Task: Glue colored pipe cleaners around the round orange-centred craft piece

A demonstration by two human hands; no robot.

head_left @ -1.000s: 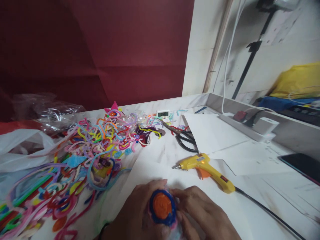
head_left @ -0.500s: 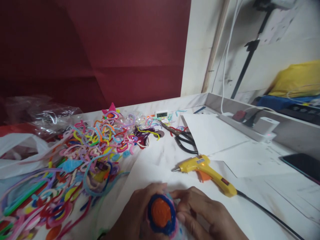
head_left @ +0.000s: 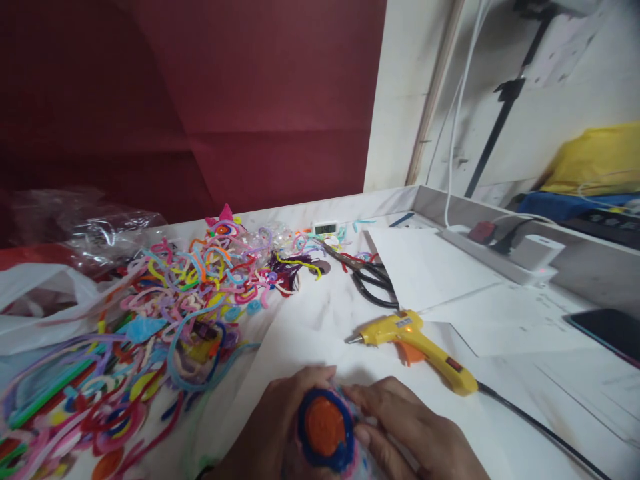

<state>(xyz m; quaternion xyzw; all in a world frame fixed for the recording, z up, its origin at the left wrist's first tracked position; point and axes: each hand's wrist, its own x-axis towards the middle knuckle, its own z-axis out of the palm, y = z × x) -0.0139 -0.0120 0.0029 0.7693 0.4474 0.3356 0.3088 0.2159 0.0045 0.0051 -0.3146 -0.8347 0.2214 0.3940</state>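
Note:
Low in the head view I hold a rounded craft piece between both hands. Its near face has an orange disc ringed in dark blue, with a pink edge and a pale, speckled body behind. My left hand is closed around its left side, thumb along the top. On the right side, my right hand presses its thumb and fingers against the piece. The lower part of the piece runs out of view. A yellow glue gun lies just beyond my right hand, nozzle pointing left, its small light glowing orange.
A tangled heap of coloured pipe cleaners spreads over the left side. Black-handled scissors lie by white paper sheets. A small digital clock stands behind. A power strip and a phone are at right, with the glue gun's cord trailing.
The view has shifted slightly, so everything sits a little to the right. My right fingers have moved a little on the craft piece; both hands still hold it.

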